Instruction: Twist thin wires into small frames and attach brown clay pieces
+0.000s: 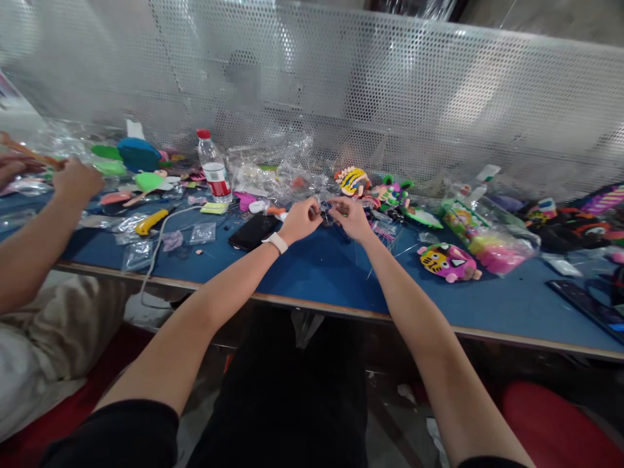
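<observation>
My left hand [299,220], with a white band [276,243] at the wrist, has its fingers drawn together in a pinch above the blue table. A short distance to its right, my right hand [351,218] is closed in a similar pinch, facing it. Whatever lies between the fingertips is too small and thin to make out. Fine, wire-like strands [396,252] spread over the table beside my right hand. Partly behind my left wrist lies a black phone-like slab [253,232]. A yellow striped clay figure [351,181] sits just beyond my right hand.
A red-capped bottle [214,170] stands behind my left arm. A yellow-handled cutter [151,222] and a white cable [158,250] lie left. A pink-and-yellow clay face [449,261] and a bagged pink item [502,252] lie right. At far left, a co-worker's hand [78,179] works.
</observation>
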Available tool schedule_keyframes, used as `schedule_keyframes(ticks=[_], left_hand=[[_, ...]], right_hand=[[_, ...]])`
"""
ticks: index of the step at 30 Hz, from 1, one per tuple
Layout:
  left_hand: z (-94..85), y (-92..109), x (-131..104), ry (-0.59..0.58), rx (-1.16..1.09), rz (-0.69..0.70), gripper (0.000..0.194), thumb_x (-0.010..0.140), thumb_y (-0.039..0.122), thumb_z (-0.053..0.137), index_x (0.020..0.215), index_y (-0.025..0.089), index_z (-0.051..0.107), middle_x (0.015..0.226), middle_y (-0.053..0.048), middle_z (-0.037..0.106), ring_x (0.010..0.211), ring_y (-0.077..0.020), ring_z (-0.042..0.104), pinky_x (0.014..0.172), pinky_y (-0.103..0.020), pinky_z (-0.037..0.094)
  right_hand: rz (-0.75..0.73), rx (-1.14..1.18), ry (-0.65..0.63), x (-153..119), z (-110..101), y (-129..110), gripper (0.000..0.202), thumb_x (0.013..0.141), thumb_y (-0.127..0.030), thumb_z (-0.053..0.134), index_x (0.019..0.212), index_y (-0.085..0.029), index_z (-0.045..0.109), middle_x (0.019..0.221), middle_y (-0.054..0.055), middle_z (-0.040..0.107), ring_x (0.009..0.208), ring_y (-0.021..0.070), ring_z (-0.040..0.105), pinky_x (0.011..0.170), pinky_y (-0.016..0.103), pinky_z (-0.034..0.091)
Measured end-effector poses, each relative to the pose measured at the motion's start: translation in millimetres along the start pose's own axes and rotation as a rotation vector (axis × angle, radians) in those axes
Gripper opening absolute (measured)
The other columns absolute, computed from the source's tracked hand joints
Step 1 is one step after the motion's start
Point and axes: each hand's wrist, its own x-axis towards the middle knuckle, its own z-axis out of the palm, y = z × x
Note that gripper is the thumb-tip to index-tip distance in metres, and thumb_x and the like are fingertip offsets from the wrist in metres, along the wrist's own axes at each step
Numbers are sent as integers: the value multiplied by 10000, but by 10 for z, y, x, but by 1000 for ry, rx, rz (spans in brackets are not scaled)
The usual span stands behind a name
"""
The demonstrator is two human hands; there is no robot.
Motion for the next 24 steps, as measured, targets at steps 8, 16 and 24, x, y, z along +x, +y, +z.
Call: schedule_keyframes(ticks=[8,16,24], left_hand=[[111,-112,47,-102,-509,-101,156,1015,326,715,1083,198,657,946,-106,810,852,-223,790,842,-422,676],[130,-99,42,-113,-459,-145,222,1071,327,686,1243,188,667,987,-137,837,875,-258,829,851,-488,701],[85,-43,42,-75,-577,-163,244,1046,405,750,1155,193,700,1006,-121,834,811,-223,799,814,-437,695]], right_hand=[[26,66,32,-23,2,-61,585,815,-685,876,1195,-267,723,878,37,772,708,228,690,636,398,610],[62,194,107,-5,-51,-99,546,775,-736,897,965,-263,701,883,53,798,741,232,739,703,417,649],[22,128,-10,-54,-35,-223,409,839,-638,866,910,-270,703,766,20,736,732,246,729,746,446,653]])
